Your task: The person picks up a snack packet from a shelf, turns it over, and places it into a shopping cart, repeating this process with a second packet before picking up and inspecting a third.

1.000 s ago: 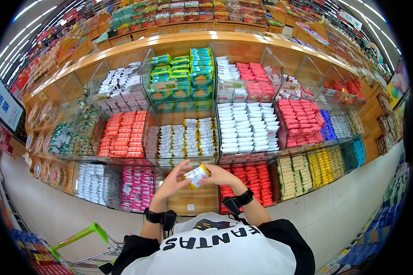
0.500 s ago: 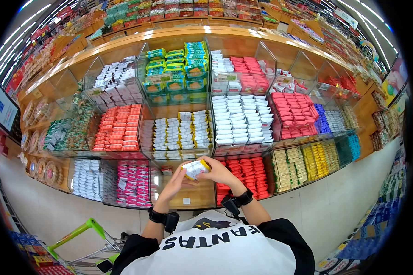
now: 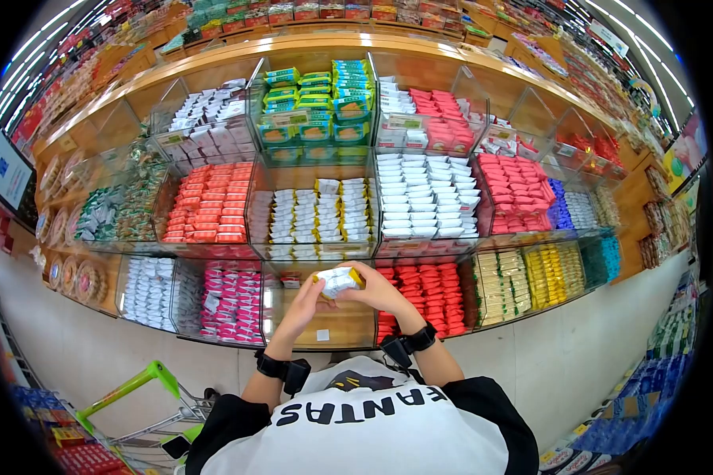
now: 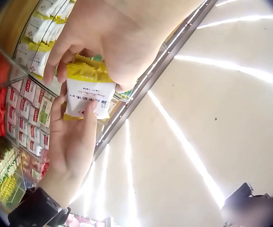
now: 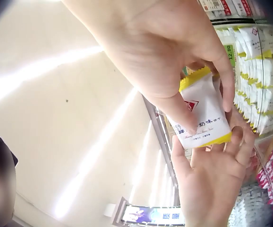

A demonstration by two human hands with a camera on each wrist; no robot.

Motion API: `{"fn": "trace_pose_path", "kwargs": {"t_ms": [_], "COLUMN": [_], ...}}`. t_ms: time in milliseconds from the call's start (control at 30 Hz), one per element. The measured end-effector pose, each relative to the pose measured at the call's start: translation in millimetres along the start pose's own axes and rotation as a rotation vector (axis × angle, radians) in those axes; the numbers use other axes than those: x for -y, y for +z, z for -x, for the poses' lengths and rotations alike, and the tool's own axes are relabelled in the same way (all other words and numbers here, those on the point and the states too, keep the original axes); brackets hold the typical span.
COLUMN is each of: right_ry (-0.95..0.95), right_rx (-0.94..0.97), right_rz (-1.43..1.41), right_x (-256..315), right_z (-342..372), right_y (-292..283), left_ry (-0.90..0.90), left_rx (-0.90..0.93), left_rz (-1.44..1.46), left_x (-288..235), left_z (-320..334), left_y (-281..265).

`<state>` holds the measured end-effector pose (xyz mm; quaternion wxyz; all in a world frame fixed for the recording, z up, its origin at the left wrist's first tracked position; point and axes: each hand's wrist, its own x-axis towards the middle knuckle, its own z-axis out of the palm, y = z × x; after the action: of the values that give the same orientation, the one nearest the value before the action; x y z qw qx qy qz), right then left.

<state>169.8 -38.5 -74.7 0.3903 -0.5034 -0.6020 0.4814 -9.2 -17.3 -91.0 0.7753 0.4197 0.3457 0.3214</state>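
Observation:
A small white snack packet with yellow crimped ends (image 3: pixel 339 282) is held between both hands, in front of the shelf. My right hand (image 3: pixel 379 293) pinches it, with the thumb (image 5: pixel 184 116) lying across its printed white face and fingers behind. The left hand (image 3: pixel 301 307) grips the packet's other end, its fingers curled round the yellow edge in the left wrist view. Dark printed characters and a red diamond mark show on the wrapper in the right wrist view. Similar white and yellow packets (image 3: pixel 317 214) stand in rows in the bin just beyond the hands.
Clear-walled bins of wrapped snacks fill the tiered display, among them orange packets (image 3: pixel 210 204), white packets (image 3: pixel 426 194) and red packets (image 3: pixel 432 297). Below the hands lies a wooden bin floor (image 3: pixel 342 326) with a small white tag. A green-handled cart (image 3: pixel 127 388) stands at lower left.
The packet has turned from a steep tilt to lying more level between the hands. The left fingers, spread earlier, have closed in round its end. The head view has shifted slightly.

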Motion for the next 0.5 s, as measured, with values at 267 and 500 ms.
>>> {"fn": "trace_pose_path", "kwargs": {"t_ms": [267,500], "right_ry": [0.036,0.065], "right_rx": [0.063,0.277], "right_rz": [-0.129,-0.256], "right_x": [5.9,6.4], "right_z": [-23.1,-46.5], "right_y": [38.4,73.4], "left_ry": [0.184,0.283], "left_rx": [-0.134,-0.308], "left_rz": [-0.11,-0.126], "left_x": [-5.2,-10.6], "left_z": [21.3,50.1], "left_y": [-28.7,-45.1]}}
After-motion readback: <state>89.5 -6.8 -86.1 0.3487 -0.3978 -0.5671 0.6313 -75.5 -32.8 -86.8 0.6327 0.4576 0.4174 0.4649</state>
